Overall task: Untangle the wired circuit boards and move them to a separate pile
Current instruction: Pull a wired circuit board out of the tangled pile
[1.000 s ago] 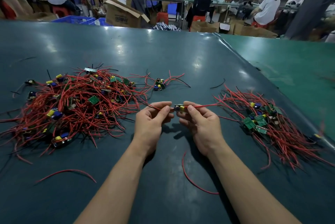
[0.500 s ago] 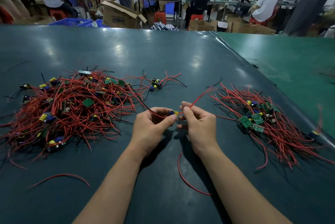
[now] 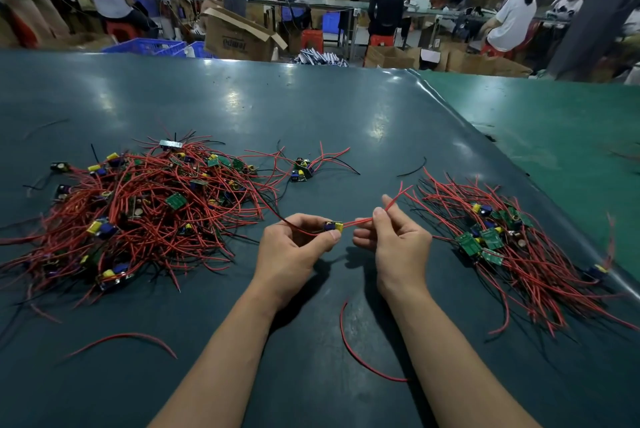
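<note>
A big tangled pile (image 3: pixel 138 213) of small circuit boards with red and black wires lies on the left of the dark table. A smaller sorted pile (image 3: pixel 512 247) lies on the right. Between them my left hand (image 3: pixel 294 254) pinches one small circuit board (image 3: pixel 333 226) with a yellow and a blue part. A red wire runs from that board back into the left pile. My right hand (image 3: pixel 394 240) pinches the board's red wires (image 3: pixel 391 204), which stick up and to the right past my fingers.
A lone wired board (image 3: pixel 301 169) lies behind my hands. Loose red wires lie near my forearms (image 3: pixel 360 355) and at the front left (image 3: pixel 121 339). A black wire scrap (image 3: pixel 412 168) lies further back. The table's right edge (image 3: pixel 561 216) borders a green surface. People and cardboard boxes fill the background.
My hands have drawn a little apart. My right hand has slid along the red wires away from the board, and the wires now stand out past its fingers.
</note>
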Tool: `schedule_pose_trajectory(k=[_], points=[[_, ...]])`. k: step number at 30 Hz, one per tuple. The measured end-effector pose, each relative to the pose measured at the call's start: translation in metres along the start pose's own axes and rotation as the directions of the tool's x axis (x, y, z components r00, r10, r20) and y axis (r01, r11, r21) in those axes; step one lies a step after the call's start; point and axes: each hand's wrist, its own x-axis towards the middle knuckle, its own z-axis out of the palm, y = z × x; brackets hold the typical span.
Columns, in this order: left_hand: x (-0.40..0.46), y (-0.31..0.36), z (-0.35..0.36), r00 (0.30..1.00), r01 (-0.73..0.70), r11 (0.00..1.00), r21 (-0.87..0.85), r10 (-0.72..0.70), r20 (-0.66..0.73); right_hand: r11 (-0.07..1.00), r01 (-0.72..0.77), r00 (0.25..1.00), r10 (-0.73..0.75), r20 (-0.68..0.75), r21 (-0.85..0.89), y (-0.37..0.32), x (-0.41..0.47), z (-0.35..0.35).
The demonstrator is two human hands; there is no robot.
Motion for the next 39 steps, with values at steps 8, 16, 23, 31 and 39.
schedule_pose_trajectory(k=[8, 16, 23, 31, 39], points=[[-0.001, 0.001, 0.0, 1.0, 0.015, 1.0, -0.022, -0.015, -0.015, 0.995, 0.069, 0.997, -0.068, 0.019, -0.069, -0.004, -0.005, -0.005], [-0.006, 0.006, -0.005, 0.996, 0.064, 0.987, -0.145, -0.072, -0.05, 0.997, 0.073, 0.994, -0.074, -0.077, -0.015, -0.01, -0.006, -0.008], [-0.007, 0.005, -0.005, 0.997, 0.06, 0.99, -0.129, -0.065, -0.035, 0.998, 0.041, 0.991, -0.034, -0.13, 0.056, -0.013, -0.006, -0.014], [-0.007, 0.004, -0.006, 0.997, 0.057, 0.987, -0.152, -0.065, -0.048, 0.996, 0.046, 0.981, -0.031, -0.193, 0.076, -0.012, -0.007, -0.013], [-0.004, 0.002, -0.007, 0.993, 0.086, 0.971, -0.224, -0.103, -0.065, 0.994, 0.041, 0.984, -0.022, -0.179, 0.103, -0.012, -0.004, -0.016]])
